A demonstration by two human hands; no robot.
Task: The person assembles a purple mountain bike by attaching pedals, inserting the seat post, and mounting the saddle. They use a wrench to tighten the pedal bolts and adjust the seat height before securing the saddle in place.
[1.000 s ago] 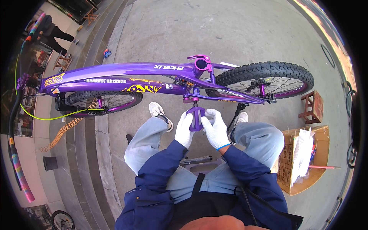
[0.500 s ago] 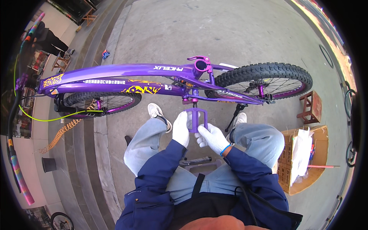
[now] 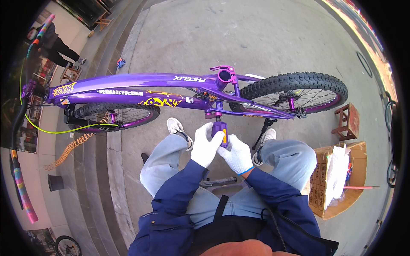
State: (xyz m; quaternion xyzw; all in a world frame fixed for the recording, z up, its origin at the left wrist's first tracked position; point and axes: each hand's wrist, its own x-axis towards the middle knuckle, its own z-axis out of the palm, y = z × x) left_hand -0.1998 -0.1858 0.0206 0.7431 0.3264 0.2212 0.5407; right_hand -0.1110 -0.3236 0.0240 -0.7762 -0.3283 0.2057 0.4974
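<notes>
Pedal [image 3: 219, 127], purple platform type, is held reflector-edge up at the outer end of the crank arm [image 3: 213, 114] on the purple bicycle frame [image 3: 136, 80]. Risk: white gloves [image 3: 240, 160] could be snagged if the pedal body is spun about its axle [image 3: 218, 118] while gripped; hold could be lost if the pinch slips off the narrow edge. Thread engagement cannot be told from here, so damage from side load is not ruled out. Grip: narrow, both sides. Pedal is clamped in the left hand [image 3: 205, 146], thumb beside the yellow-orange reflector [image 3: 225, 136]; its outer, near corner is pinched by the right hand [image 3: 235, 152].
</notes>
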